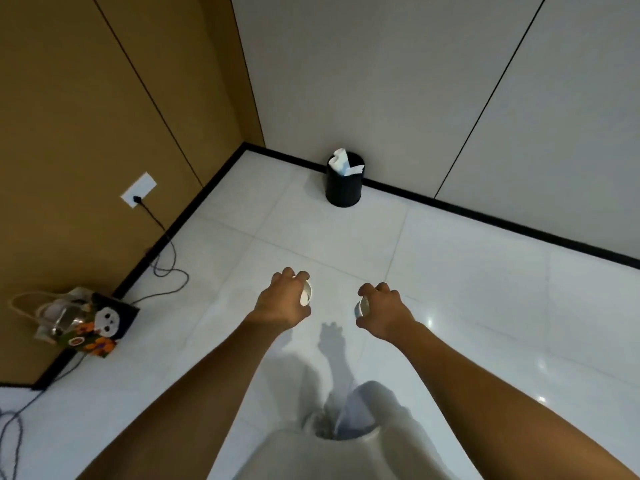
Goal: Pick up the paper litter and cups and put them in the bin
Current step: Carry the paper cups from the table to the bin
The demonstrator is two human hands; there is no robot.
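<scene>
Above the white tile floor (450, 271), at roughly 6 o'clock from the bin (343, 185), mid-carry. Left hand (282, 301) curled round a white paper cup (306, 294); right hand (382, 311) curled round a second cup (363, 305), held on its side with the mouth turned inward. Both held out in front, apart from each other, well short of the bin. Bin at 12 o'clock from the hands, against the black skirting, white paper (341, 162) already poking over its rim. Step judged: cups picked up, transport under way, drop not yet made. Next move calls for closing on the bin, bringing each cup over the rim, then releasing. Gift bag (91, 322) and trailing cable (166, 258) at 9 o'clock, clear of the path.
</scene>
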